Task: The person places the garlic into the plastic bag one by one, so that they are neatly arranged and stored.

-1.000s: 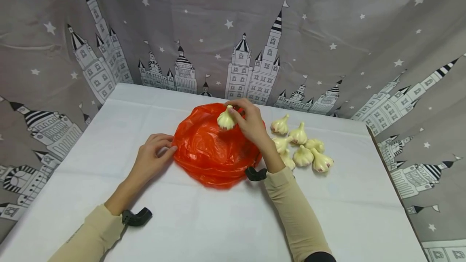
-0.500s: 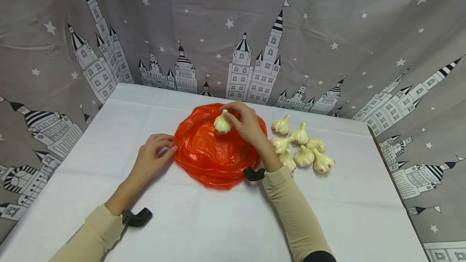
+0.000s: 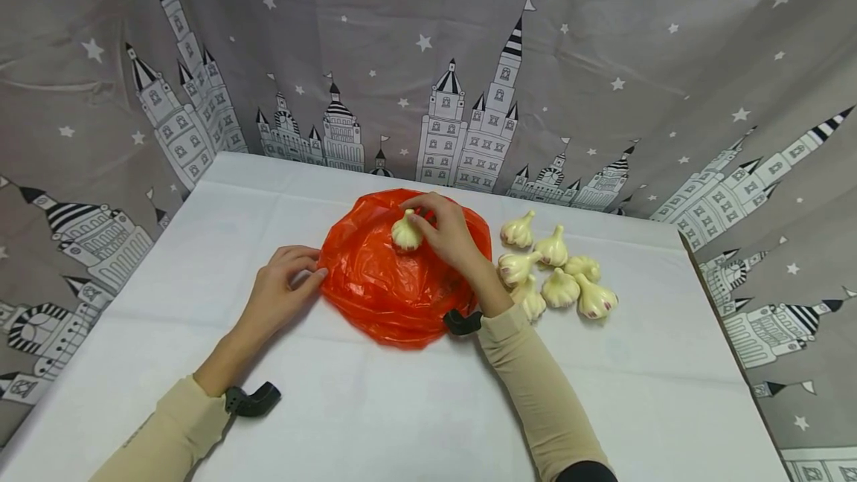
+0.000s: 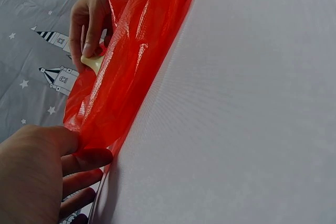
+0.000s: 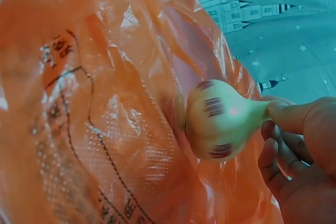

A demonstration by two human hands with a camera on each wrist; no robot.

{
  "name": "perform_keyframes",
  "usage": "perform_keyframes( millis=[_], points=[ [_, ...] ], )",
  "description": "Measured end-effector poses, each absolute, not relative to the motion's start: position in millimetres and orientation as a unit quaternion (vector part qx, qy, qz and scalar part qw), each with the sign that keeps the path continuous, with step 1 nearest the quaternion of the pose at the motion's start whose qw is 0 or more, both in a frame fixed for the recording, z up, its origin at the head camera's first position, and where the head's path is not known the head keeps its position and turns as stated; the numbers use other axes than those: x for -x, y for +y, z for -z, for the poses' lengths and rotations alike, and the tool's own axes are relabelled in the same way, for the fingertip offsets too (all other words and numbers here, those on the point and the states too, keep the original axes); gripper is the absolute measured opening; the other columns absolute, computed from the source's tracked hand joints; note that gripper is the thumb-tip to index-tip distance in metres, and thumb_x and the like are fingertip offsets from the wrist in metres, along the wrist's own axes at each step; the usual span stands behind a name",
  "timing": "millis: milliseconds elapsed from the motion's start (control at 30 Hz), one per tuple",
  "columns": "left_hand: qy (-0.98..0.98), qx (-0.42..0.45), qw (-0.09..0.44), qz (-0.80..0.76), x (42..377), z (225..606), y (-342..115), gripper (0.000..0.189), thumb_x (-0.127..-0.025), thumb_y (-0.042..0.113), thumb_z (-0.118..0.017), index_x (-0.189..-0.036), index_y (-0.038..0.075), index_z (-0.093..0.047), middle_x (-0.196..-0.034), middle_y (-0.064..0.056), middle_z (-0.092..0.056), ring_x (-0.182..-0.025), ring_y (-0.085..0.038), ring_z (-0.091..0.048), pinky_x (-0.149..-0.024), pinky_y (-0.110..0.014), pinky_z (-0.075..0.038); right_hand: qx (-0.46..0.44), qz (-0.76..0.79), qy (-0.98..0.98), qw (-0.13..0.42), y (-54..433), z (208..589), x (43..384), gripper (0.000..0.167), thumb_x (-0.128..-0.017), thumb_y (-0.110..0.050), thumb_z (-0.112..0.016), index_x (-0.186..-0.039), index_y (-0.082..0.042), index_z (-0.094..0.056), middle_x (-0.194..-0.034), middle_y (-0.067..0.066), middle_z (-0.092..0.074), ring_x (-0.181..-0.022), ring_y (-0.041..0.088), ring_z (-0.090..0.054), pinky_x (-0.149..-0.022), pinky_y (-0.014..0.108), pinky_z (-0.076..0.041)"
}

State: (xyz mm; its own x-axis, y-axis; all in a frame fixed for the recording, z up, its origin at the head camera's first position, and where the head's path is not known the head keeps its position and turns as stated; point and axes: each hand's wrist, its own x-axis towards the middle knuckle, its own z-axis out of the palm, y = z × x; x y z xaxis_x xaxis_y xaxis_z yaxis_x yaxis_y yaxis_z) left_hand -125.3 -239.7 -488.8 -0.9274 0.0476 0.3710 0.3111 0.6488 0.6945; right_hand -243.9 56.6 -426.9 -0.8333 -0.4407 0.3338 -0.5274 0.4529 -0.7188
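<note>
A red plastic bag [image 3: 375, 274] lies on the table with its mouth spread open, facing up. At its left rim, my left hand [image 3: 284, 288] pinches the edge between thumb and index finger, as the left wrist view shows, while the other fingers stay spread. My right hand [image 3: 445, 229] holds a garlic bulb [image 3: 406, 233] by its stem over the bag's opening. In the right wrist view the bulb [image 5: 215, 121] shows dark striped marks, and its round base is close to the bag's inner wall; I cannot tell if they touch.
Several more garlic bulbs [image 3: 559, 287] lie in a loose cluster right of the bag, beside my right forearm. A white cloth covers the table [image 3: 375, 422]. Behind it hangs a grey curtain [image 3: 375, 36] printed with castles and stars.
My right hand has moved slightly left and down with the garlic bulb, bringing it lower into the bag's mouth. The left hand has stayed at the bag's rim.
</note>
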Motion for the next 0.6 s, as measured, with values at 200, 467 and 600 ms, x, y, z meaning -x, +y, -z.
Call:
perform_keyframes(
  millis=[200,467,600],
  points=[
    [-0.893,0.099,0.158,0.41,124.9,489.1,-239.2,0.008,-0.096,0.009,-0.075,-0.089,0.005,-0.075,-0.122,-0.015,-0.073,-0.125,-0.033,-0.058,-0.106,-0.061,-0.045,-0.279,-0.43,-0.857,0.054,56.7,431.0,244.5,0.02,-0.102,-0.011,-0.069,-0.121,-0.012,-0.076,-0.118,0.003,-0.074,-0.095,0.018,-0.066,-0.089,0.036,-0.056],
    [-0.893,0.099,0.16,0.408,125.4,488.6,-239.4,0.008,-0.096,0.009,-0.074,-0.089,0.006,-0.074,-0.123,-0.014,-0.073,-0.125,-0.033,-0.058,-0.105,-0.06,-0.046,-0.288,-0.43,-0.853,0.073,56.8,432.1,245.6,0.021,-0.102,-0.007,-0.067,-0.12,-0.012,-0.077,-0.118,0.003,-0.074,-0.097,0.018,-0.066,-0.087,0.034,-0.056],
    [-0.894,0.097,0.158,0.407,126.0,489.0,-239.6,0.009,-0.097,0.011,-0.075,-0.089,0.006,-0.075,-0.123,-0.014,-0.073,-0.125,-0.032,-0.058,-0.105,-0.058,-0.046,-0.279,-0.434,-0.853,0.08,57.8,430.2,245.1,0.023,-0.103,-0.006,-0.066,-0.122,-0.013,-0.077,-0.122,0.001,-0.073,-0.101,0.016,-0.064,-0.087,0.034,-0.055]
  ],
)
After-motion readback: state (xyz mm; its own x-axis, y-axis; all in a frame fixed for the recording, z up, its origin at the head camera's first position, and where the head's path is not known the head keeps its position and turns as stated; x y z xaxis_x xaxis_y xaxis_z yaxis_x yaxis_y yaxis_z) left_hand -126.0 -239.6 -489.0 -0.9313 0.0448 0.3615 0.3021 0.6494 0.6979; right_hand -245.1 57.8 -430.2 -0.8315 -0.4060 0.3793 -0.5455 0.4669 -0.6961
